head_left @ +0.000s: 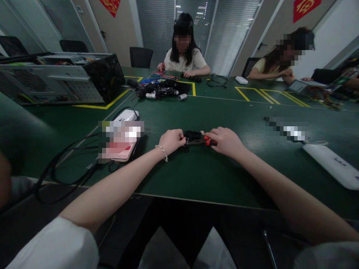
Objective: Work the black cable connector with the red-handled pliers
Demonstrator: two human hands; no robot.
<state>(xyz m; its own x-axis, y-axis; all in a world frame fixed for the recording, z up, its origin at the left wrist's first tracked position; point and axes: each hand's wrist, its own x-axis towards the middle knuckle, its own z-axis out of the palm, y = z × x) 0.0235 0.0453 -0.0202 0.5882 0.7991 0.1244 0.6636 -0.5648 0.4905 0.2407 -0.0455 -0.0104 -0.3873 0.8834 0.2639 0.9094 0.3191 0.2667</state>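
Close to the middle of the green table [179, 172], my right hand [227, 142] is closed round the red and black handles of a pair of pliers [209, 141]. The metal jaws of the pliers point left, toward my left hand [171, 142]. That hand, with a beaded bracelet at its wrist, has its fingers pinched at the left end of a small black part [192, 135]. The part looks like a dark bundle, and its exact kind is too blurred to tell. Its left end is partly hidden by my fingertips.
To my left lie a phone [123, 149], a white power bank [126, 116] and looped black cables [56, 175]. An opened computer case [56, 82] stands at the back left. Tools and wires [159, 87] lie beyond my hands. Another white power bank [333, 164] lies right. Two people sit opposite.
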